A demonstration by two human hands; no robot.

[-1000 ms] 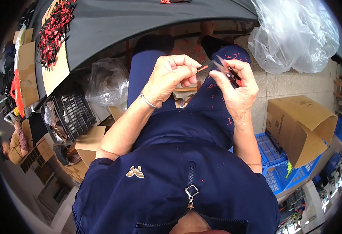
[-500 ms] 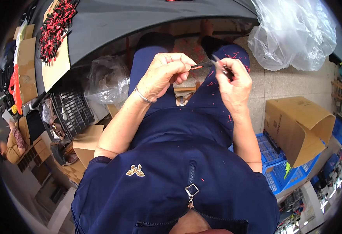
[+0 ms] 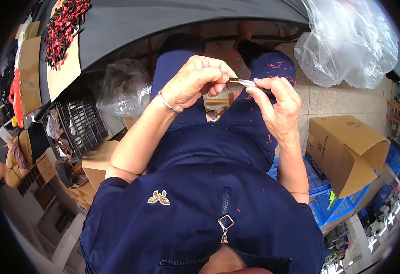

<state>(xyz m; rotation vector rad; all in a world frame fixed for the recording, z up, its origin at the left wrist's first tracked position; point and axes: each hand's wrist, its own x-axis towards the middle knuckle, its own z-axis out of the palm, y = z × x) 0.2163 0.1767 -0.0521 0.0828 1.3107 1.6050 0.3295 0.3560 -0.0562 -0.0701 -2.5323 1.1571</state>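
Between the thumb and fingers of my left hand is a small black-and-red strip, pinched close to its end. My right hand grips a pair of thread snips with shiny metal blades; fingers cover most of the dark handle. The blade tips meet the strip's free end, over the gap between my knees. Red thread scraps lie scattered on my dark blue trousers.
A black-covered table spans the front, with a pile of black-and-red strips on cardboard at its left. Clear plastic bags hang front right. An open cardboard box stands on blue crates; a black crate is left.
The snips have swung down from an upward tilt to lie nearly level, their blades now against the strip. My two hands are slightly closer together.
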